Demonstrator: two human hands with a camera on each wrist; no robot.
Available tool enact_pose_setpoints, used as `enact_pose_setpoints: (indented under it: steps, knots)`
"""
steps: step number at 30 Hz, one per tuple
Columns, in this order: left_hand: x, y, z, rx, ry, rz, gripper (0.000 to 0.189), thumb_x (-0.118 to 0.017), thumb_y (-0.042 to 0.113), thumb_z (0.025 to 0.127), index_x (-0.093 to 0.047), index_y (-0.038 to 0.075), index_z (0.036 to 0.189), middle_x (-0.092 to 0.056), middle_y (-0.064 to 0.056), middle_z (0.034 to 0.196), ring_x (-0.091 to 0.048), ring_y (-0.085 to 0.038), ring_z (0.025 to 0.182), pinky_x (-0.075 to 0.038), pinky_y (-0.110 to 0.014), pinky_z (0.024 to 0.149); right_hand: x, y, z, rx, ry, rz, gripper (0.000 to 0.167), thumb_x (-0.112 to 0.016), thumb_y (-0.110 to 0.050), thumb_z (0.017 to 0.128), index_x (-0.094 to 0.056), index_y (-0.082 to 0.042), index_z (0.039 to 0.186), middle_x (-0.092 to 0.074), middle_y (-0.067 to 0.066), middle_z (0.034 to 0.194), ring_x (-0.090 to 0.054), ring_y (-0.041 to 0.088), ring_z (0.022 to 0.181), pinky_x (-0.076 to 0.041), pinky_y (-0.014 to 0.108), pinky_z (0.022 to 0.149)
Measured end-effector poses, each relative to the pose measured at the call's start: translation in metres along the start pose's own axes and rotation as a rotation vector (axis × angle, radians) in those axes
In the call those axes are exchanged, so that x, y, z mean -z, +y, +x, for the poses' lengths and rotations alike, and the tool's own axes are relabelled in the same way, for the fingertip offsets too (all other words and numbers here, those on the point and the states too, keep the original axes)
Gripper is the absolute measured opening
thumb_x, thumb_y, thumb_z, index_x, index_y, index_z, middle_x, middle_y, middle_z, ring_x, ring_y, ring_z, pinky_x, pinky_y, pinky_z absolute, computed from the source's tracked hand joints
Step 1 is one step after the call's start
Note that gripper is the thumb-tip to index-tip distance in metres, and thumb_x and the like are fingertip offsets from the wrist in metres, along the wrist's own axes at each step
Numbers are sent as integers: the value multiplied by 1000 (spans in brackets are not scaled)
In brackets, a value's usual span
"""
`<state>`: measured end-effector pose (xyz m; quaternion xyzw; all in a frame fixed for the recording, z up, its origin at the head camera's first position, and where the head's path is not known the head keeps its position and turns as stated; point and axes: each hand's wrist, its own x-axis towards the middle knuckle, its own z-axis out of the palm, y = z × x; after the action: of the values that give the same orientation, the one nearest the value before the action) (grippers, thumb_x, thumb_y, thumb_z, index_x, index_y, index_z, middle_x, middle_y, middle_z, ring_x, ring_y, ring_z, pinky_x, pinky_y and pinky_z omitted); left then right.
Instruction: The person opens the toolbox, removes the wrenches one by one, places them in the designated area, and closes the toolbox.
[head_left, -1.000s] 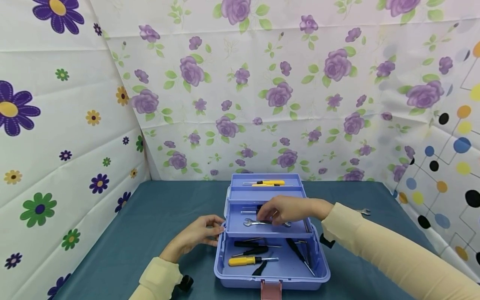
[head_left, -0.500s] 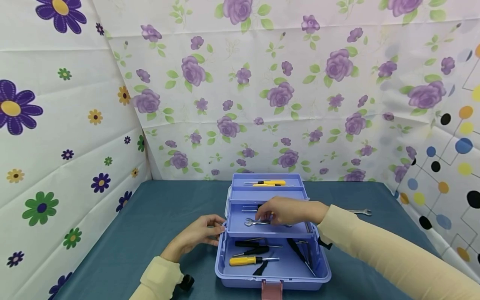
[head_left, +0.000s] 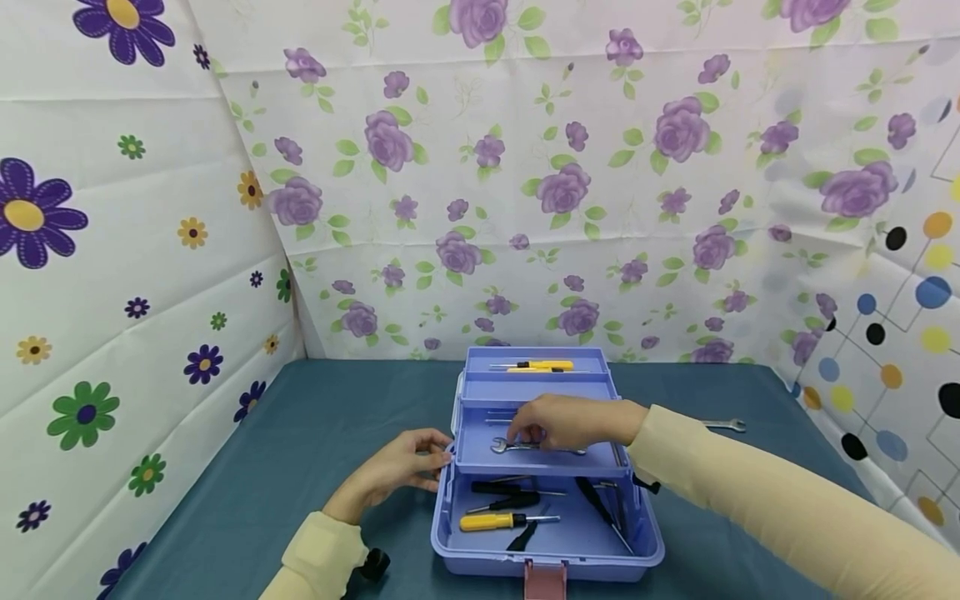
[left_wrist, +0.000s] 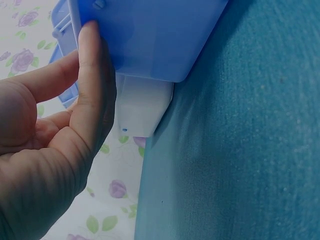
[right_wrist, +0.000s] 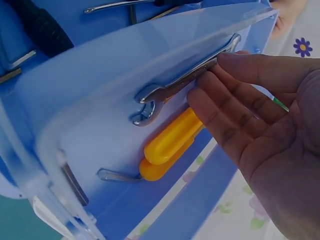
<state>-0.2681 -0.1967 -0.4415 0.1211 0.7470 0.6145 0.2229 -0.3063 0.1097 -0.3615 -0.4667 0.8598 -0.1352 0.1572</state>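
A blue toolbox (head_left: pixel 480 566) stands with its lid and stepped tray (head_left: pixel 476 460) opened out. My right hand (head_left: pixel 573 421) is over that tray, its thumb and fingertips pinching the shank of an open-end wrench (right_wrist: pixel 150 97) that lies along the tray. Yellow screwdriver handles (right_wrist: pixel 172 140) lie beside the wrench in the right wrist view, partly behind my fingers. On the toolbox's left side rests my left hand (head_left: pixel 408 462). Its finger lies nearly straight against the blue wall (left_wrist: pixel 150 40) in the left wrist view.
Lower in the box are a yellow-handled screwdriver (head_left: pixel 487 522), several black-handled tools (head_left: pixel 516 500) and hex keys. The upper section holds more yellow screwdrivers (head_left: pixel 543 365). Another wrench (head_left: pixel 726 425) lies on the teal cloth (head_left: pixel 352 400), right of the box. A pink latch (head_left: pixel 545 579) hangs in front.
My right hand has slid slightly left along the wrench, which stays in place in the tray. More of the wrench on the cloth shows past my sleeve. The left hand is still.
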Motion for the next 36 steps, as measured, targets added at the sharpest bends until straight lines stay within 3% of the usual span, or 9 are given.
enact_pose_setpoints:
  steps: [14,22,29,36]
  knots:
    - [0,2,-1,2,12,8,32,-62,16,107,-60,-5,130,-61,-12,103,-65,-19,89,-63,-38,80,0,-7,6,-77,-29,-107,33,-73,5,93,-74,-10,123,-64,-1,91,-53,10,82,-47,27,77]
    - [0,1,0,4,14,9,34,-65,18,106,-60,-5,130,-62,-12,103,-65,-20,89,-63,-37,79,-3,-11,9,-134,-37,-150,33,-77,-1,93,-71,-19,120,-63,-1,93,-53,10,82,-48,30,77]
    - [0,0,1,8,12,5,33,-64,17,106,-60,-5,130,-62,-12,103,-65,-20,89,-63,-37,79,-4,-12,9,-166,-58,-191,36,-71,0,97,-70,-25,122,-56,-5,79,-52,10,73,-46,29,70]
    - [0,0,1,10,15,4,33,-63,17,106,-60,-5,131,-62,-13,104,-66,-20,89,-63,-38,80,-3,-14,10,-165,-88,-227,36,-74,-2,94,-67,-25,121,-58,-8,84,-55,11,75,-48,29,68]
